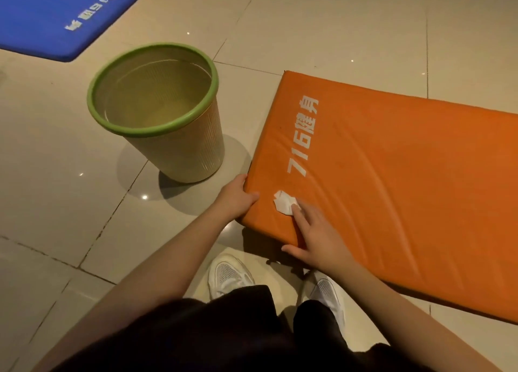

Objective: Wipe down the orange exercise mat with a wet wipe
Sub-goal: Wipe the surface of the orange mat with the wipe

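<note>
Wipe (283, 205) on mat (392, 189) corner, bin (182, 147) to its left, second mat (56, 15) beyond.

Orange padded exercise mat (406, 189), top face: white block print "716健身", one line. The line runs parallel to the mat's short edge, just inside it. From the head camera it stands rotated, digits nearer the wearer, the two characters farther off. Legible in full.

Blue padded floor mat (50, 13), top left of view: white print of like layout near its short edge, seen inverted. Strokes blurred; reading uncertain, not transcribed.
</note>
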### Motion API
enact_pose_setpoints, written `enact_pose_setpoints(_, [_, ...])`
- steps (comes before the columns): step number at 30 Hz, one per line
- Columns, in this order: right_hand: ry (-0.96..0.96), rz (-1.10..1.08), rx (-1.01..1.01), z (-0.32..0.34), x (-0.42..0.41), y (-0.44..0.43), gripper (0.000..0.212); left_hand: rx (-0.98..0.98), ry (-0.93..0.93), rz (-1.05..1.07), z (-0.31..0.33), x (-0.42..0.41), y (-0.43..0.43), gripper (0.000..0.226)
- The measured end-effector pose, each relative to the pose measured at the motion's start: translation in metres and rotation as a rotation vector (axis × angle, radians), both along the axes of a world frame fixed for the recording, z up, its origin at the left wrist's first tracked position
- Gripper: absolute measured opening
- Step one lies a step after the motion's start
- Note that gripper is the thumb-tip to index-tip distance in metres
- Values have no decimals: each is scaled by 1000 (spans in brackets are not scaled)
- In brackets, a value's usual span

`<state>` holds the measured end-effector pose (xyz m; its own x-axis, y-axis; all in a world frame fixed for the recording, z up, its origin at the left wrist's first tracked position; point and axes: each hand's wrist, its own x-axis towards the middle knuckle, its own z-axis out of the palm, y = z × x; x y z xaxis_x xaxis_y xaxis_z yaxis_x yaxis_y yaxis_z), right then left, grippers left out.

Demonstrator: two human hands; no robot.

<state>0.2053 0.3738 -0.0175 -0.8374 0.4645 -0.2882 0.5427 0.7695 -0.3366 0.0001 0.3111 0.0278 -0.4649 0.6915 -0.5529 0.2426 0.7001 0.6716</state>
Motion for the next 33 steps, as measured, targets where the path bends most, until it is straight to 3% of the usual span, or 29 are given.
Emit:
enact_pose_setpoints(7, [-24, 94, 50, 39, 6, 7, 91, 12, 86, -156, 31, 6, -4, 62])
enact_pose_setpoints(14, [51, 211, 19, 57, 3, 37, 56, 3, 87, -170, 47, 10, -6, 51])
enact_pose_setpoints(19, [64, 225, -47, 57, 2, 41, 51, -31, 132, -193, 47, 11, -1, 50])
enact_pose_setpoints(21, [60, 162, -113, 53, 3, 41, 56, -44, 158, -208, 43, 10, -3, 50])
enact_pose_setpoints(24, [103, 28, -230, 40, 4, 42, 45, -62, 166, -200, 28, 8, -6, 56])
enact_pose_setpoints(28, [150, -34, -208, 11, -5, 46, 33, -115, 168, -178, -1, -4, -3, 55])
enact_pose_setpoints(33, [346, -220, -181, -21, -31, 44, 31, -94, 168, -121, -39, -14, -1, 40])
